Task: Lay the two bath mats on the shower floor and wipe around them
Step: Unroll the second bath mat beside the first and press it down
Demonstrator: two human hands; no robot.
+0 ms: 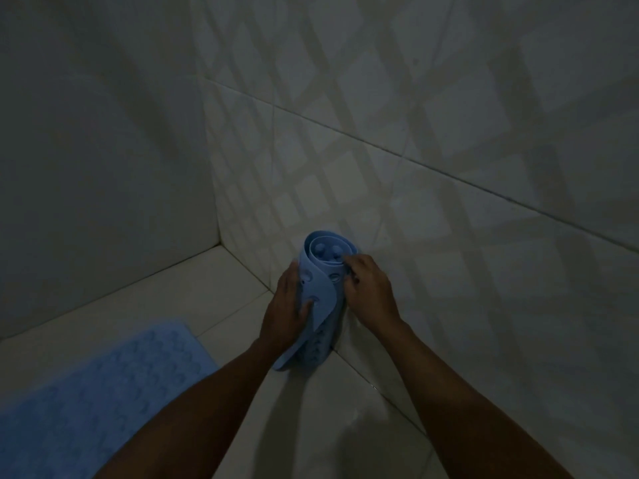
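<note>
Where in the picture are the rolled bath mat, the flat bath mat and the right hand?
rolled bath mat [320, 288]: head view, on its loose outer flap.
flat bath mat [103, 385]: head view, on its bumpy top surface.
right hand [368, 288]: head view, on the back of the hand.

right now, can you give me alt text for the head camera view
Two hands, left hand and right hand, grip a rolled light-blue rubber bath mat standing on end near a dim tiled shower corner. A second light-blue textured bath mat lies flat on the pale tiled floor at lower left.
</note>
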